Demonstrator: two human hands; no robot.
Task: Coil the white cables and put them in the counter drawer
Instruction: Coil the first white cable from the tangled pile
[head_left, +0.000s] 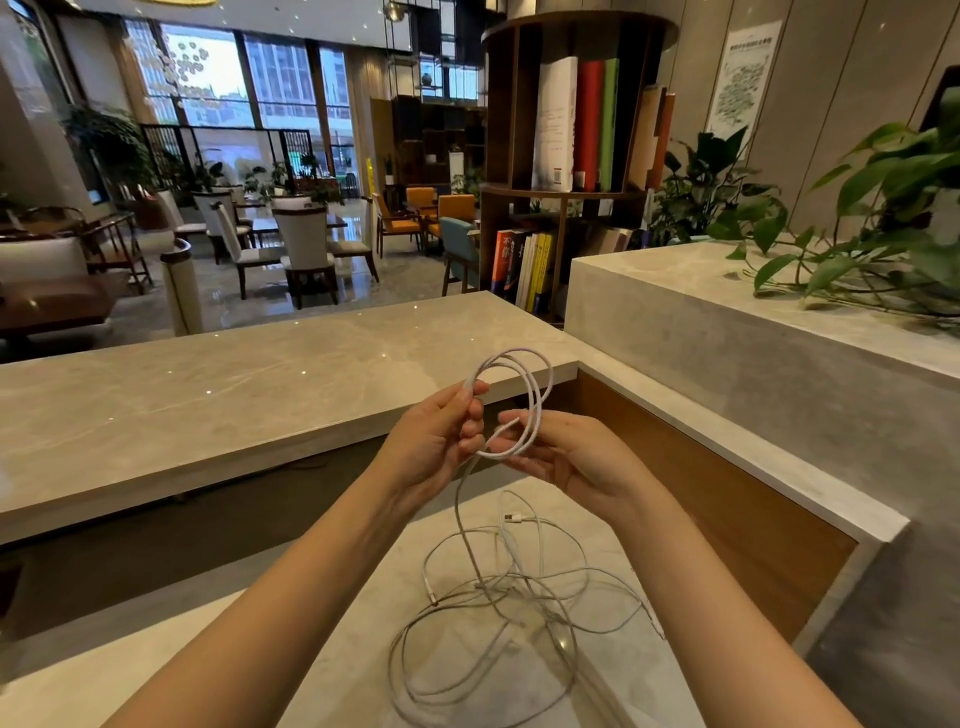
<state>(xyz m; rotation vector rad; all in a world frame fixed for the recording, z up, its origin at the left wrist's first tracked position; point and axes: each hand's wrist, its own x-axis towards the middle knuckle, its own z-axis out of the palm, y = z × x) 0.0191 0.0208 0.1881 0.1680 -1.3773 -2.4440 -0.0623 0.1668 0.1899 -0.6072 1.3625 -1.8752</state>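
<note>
1. Coiling barely begun: a few loops of thin white cable (539, 415) formed, held above pale marble counter (311, 665).
2. Hands close together: left hand (436, 441) pinching loop top, right hand (571, 457) gripping loop bottom.
3. Outstanding: loose white cable tangle (509, 613) lying on counter; drawer not in view.
4. Writing on book spines (519, 265) and wall poster (737, 78): illegible.

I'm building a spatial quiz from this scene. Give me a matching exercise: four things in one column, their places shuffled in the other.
Things
1. thin white cable loop
2. tangled pile of white cables
3. green leafy trailing plant
4. round dark wooden bookshelf

Places
A. on the raised grey stone ledge
B. held up by the left hand and right hand
C. lying on the pale marble counter
D. standing beyond the counter, left of the ledge

Pairs: 1-B, 2-C, 3-A, 4-D
</note>
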